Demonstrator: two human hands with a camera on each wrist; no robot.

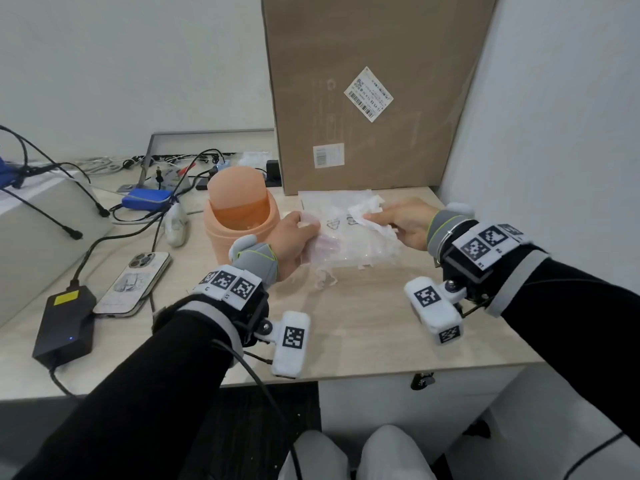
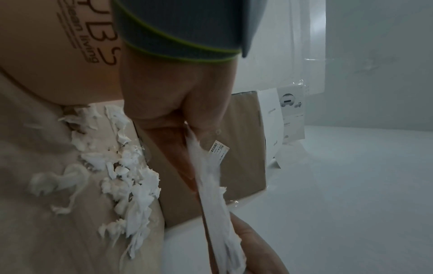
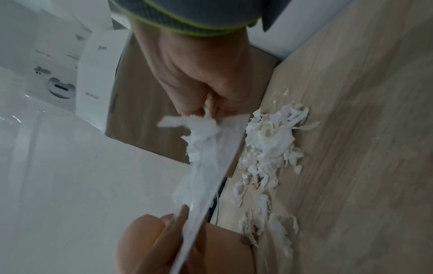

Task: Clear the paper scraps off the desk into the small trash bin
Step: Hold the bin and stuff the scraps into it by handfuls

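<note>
Both hands are clamped on one thing: a clear plastic sheet [image 1: 341, 233] stretched between them and carrying a load of paper scraps [image 1: 367, 211]. The left hand [image 1: 294, 242] pinches its left end, the right hand [image 1: 403, 221] its right end along with a wad of white paper. The wrist views show the sheet raised off the worktop [image 1: 363, 317], edge-on, taut from one hand to the other. Its long axis runs hand to hand, left to right across the body.

Beneath and just nearer than the sheet, more loose scraps [image 2: 131, 178] lie scattered on the wood, some of them spilling out past the sheet's near edge.

The small trash bin [image 1: 239, 220] stands directly beyond and left of the left hand, almost touching it, its swing lid [image 1: 239, 190] tilted to leave an opening facing the person. The left hand is much the nearer, so the likely move is to raise the right end and let the scraps slide leftward into that opening.

Room is tight: a tall cardboard box [image 1: 363, 98] stands just beyond the sheet, a wall closes off the right-hand side, and a phone [image 1: 133, 284] and cables [image 1: 114, 233] lie left of the bin. Open worktop lies only toward the person.
</note>
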